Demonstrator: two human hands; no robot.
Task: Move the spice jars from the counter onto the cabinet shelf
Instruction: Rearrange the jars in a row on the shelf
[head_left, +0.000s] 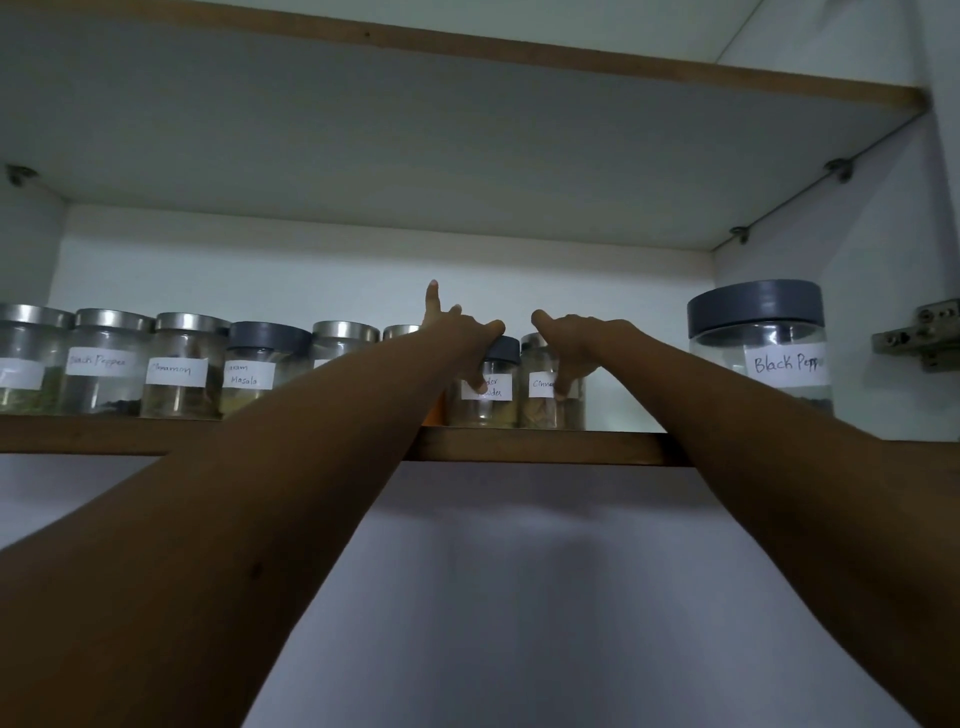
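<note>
Two hands reach up to the cabinet shelf (535, 448); the left hand (467, 338) is wrapped round a dark-lidded jar (488, 382), one finger pointing up; the right hand (587, 343) grips the jar (550, 395) just beside it; both jars stand on the shelf, a row of labelled jars (176, 364) to the left, a big black pepper jar (761, 348) right

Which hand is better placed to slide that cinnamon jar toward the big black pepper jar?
Right. The right hand already wraps the cinnamon jar, on the big black pepper jar's side; the left hand holds the neighbouring grey-lidded jar.
</note>
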